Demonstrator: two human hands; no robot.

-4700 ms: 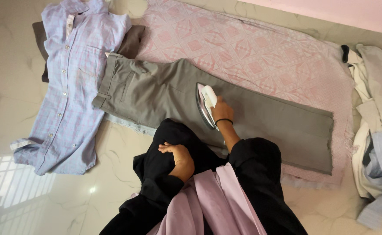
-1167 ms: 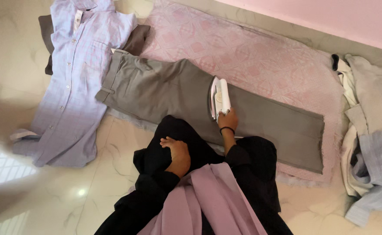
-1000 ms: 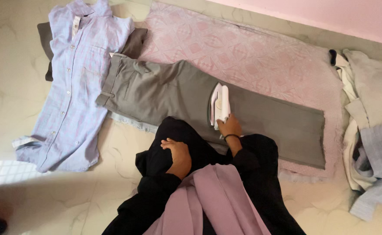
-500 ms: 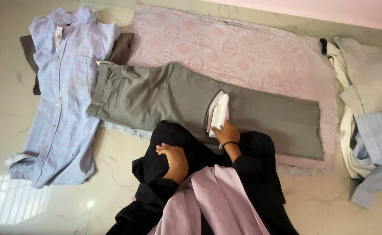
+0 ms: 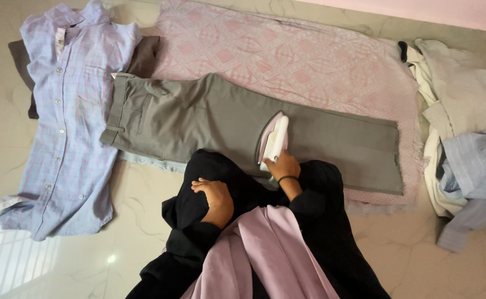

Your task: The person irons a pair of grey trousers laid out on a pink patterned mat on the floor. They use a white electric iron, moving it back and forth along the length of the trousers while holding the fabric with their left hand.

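- Head view, looking down at person seated on marble floor [image 5: 143,188], knees in black cloth, lilac scarf [image 5: 259,254] draped over lap.
- Right hand [image 5: 283,165]: grip clenched round handle of white iron [image 5: 273,141]; black band on wrist.
- Iron sits w/ soleplate down on grey trousers [image 5: 198,119], approx mid-leg, nose pointing away from person, just beyond right knee.
- Trousers lie flat, folded leg on leg; waistband to left, hems to right. Most of them rest on pink patterned cloth [image 5: 287,55] spread on floor; waistband end hangs off cloth's left edge.
- Left hand [image 5: 214,194]: grip released, holds nothing; palm down, fingers loosely curled, resting on black cloth over left knee. Well apart from iron.
- Left of trousers: light blue checked shirt [image 5: 60,122] laid open on floor, buttons up, touching trousers' waistband; dark folded cloth [image 5: 143,55] under its upper part.
- Far right, off pink cloth: heap of crumpled clothes [image 5: 464,144], cream and pale blue striped.
- Pink wall [image 5: 448,8] along top right edge.
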